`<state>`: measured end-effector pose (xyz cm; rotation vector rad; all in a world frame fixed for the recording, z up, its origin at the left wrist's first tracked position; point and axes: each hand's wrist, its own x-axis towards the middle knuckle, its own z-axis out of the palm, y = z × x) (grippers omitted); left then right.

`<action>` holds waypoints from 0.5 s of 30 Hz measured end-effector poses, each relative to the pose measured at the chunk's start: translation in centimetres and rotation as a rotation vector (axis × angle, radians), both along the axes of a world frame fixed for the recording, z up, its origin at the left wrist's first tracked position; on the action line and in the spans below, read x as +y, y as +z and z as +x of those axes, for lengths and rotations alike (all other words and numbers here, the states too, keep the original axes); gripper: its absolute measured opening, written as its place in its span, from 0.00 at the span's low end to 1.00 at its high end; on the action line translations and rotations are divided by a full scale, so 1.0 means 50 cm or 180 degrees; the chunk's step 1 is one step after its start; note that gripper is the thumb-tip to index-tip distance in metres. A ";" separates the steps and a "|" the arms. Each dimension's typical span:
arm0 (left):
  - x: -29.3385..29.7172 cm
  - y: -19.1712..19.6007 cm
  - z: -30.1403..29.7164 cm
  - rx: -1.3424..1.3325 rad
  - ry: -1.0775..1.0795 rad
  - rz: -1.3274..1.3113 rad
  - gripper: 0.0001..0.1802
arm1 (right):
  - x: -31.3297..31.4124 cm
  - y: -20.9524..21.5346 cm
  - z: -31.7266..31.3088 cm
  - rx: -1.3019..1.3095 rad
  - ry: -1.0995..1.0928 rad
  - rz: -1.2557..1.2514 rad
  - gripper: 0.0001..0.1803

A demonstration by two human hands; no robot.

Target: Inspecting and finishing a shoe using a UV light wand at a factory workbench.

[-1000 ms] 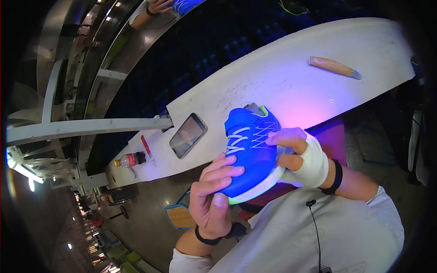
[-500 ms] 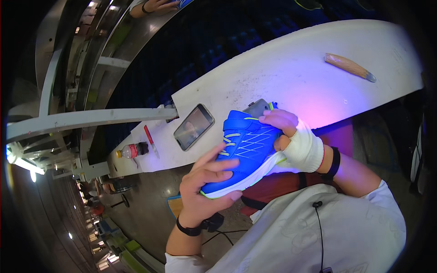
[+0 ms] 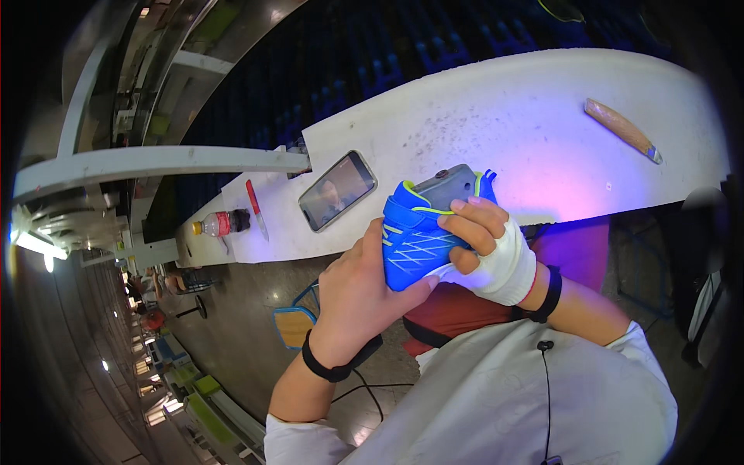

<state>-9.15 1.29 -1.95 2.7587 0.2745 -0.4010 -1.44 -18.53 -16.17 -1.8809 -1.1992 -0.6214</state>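
A blue sports shoe (image 3: 415,236) with lime-green trim and a grey heel is held in front of my chest, heel end turned up toward the table. My left hand (image 3: 353,291) cups its side and toe from below, a black band on the wrist. My right hand (image 3: 484,244), wrapped in white bandage with a black wristband, grips the shoe from the right, fingers curled over its upper. Both hands hold the shoe just off the near edge of the white table (image 3: 511,116).
On the table lie a smartphone (image 3: 337,191) with a lit screen, a red-handled tool (image 3: 256,208), a small bottle (image 3: 221,223) with a yellow cap, and a wooden-handled knife (image 3: 622,129) at far right. A chair (image 3: 294,322) stands on the floor below. A white rail (image 3: 155,163) runs left.
The shoe has been turned in my hands from lying with laces and upper facing me to heel end up, and both hands have shifted their grip around it.
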 end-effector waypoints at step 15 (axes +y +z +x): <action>-0.189 -0.165 -0.016 -0.2364 -0.0686 -0.2240 0.33 | -0.244 0.275 0.018 0.1486 0.0611 0.0094 0.44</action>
